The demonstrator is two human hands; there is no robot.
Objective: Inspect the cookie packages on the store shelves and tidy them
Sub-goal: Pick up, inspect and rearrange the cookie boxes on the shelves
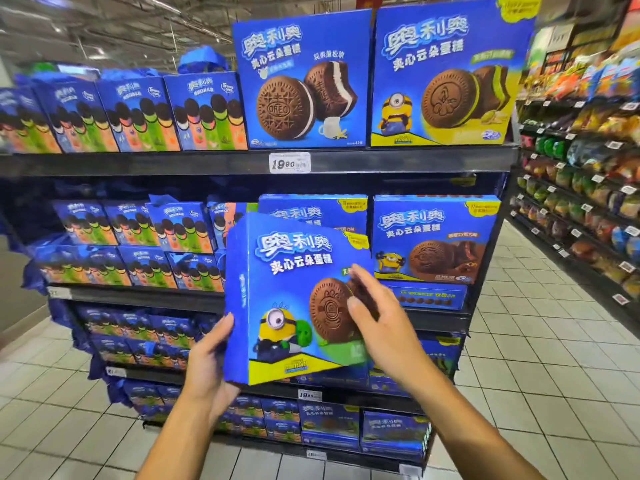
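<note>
I hold a large blue cookie box [287, 299] with a yellow cartoon figure and a brown cookie on its front, tilted, in front of the second shelf. My left hand [207, 362] grips its lower left corner from behind, thumb along the left edge. My right hand [377, 317] lies over the box's right side, fingers spread on the front, thumb curled round the edge. Behind it, another blue box [311, 209] stands on the second shelf. Beside that stands a chocolate-flavour box [436, 237].
The top shelf [207, 162] carries two big blue cookie boxes [301, 81] [446, 77] and a row of smaller gift boxes [138, 112]. A price tag [290, 162] reads 19.90. Lower shelves hold more boxes. A snack aisle [581, 188] runs along the right; tiled floor lies below.
</note>
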